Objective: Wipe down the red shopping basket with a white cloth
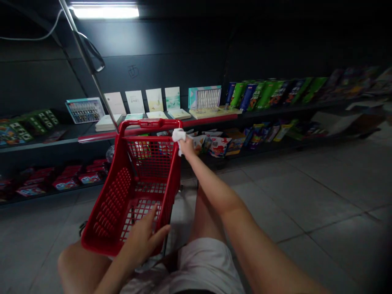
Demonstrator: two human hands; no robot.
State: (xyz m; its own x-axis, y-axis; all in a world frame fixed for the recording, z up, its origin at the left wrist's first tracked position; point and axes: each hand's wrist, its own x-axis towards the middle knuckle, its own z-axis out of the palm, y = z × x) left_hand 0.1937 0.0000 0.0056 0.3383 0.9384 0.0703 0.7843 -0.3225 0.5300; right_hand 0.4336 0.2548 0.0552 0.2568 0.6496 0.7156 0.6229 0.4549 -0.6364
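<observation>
A red plastic shopping cart (108,204) with lattice walls stands in front of me, its basket holding nothing that I can see. My right hand (187,146) reaches out to the cart's far right corner, closed on a crumpled white cloth (179,135) that touches or nearly touches the rim there. Over the near right side of the basket is my left hand (143,237), fingers stretched apart and nothing in it. Whether its underside rests on the rim cannot be told.
Behind the cart runs a dark shelf (208,121) with booklets (154,100), pen sets (85,110) and green and blue packages (266,94). Snack bags (219,146) fill the lower level. A metal pole (88,61) rises from the cart's left. Grey tiles (275,196) cover the floor.
</observation>
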